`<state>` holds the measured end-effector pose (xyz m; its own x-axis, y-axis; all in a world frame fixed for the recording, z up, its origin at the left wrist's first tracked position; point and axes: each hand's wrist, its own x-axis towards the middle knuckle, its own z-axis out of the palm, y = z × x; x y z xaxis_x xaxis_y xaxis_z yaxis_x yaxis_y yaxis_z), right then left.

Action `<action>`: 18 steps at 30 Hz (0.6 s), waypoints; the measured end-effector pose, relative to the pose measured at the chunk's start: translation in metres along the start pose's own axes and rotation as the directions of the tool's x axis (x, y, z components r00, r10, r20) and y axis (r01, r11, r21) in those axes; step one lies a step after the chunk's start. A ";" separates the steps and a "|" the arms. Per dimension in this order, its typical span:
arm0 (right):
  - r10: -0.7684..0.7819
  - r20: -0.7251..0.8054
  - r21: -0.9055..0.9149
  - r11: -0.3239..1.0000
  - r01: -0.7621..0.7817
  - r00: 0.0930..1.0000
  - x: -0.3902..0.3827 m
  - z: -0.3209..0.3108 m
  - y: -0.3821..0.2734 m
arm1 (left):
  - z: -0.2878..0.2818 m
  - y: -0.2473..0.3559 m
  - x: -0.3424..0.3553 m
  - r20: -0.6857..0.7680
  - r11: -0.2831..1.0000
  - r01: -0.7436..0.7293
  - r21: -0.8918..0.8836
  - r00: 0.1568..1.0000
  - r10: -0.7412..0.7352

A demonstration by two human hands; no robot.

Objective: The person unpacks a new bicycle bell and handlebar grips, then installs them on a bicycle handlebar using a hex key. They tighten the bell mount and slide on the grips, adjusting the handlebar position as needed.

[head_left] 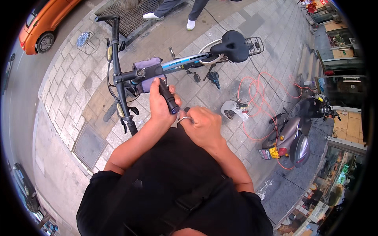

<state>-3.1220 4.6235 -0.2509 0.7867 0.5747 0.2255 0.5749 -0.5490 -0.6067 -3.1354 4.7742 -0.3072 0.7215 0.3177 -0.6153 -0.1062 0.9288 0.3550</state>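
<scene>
My left hand (158, 106) is closed around a black flashlight (168, 97), its purplish end tilted toward my body. Close beside that end, my right hand (204, 126) is closed with its fingertips curled in. A curved silvery piece (184, 118) shows at those fingers, and a small pale tag (175, 120) sits between the hands. Whatever else the right fingers hold is hidden. Just beyond my hands stands a bicycle (185, 61) with a blue and black frame, a black saddle (232, 46) and a dark handlebar (117, 70). A purple-grey bag (147, 63) straddles its frame.
On the right, an orange hose (258, 92) lies looped beside a white container of tools (232, 111). A grey scooter (293, 139) is parked near the shopfronts. A small stool (83, 40) stands left, an orange car (49, 23) beyond. Another person's legs (183, 8) are ahead.
</scene>
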 end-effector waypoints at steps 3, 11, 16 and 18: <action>-0.032 -0.062 -0.072 0.997 0.028 0.998 0.006 0.014 0.000 | 0.002 -0.002 0.012 0.114 0.960 -0.224 0.166 0.972 0.207; 0.186 0.149 0.211 0.954 -0.215 0.971 -0.002 0.020 -0.006 | -0.012 -0.004 0.028 -0.124 0.985 0.011 0.169 0.992 0.011; 0.249 0.126 0.409 0.869 -0.279 0.960 -0.003 0.028 0.002 | -0.016 -0.006 0.032 -0.106 0.991 0.126 0.048 0.987 -0.120; 0.289 0.160 0.512 0.793 -0.330 0.944 -0.002 0.032 0.011 | -0.014 0.000 0.031 -0.040 0.986 0.164 0.013 0.986 -0.164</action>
<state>-3.1243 4.6353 -0.2825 0.8728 0.4807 -0.0845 0.0813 -0.3139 -0.9460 -3.1223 4.7866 -0.3359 0.7013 0.1688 -0.6926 0.0225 0.9658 0.2582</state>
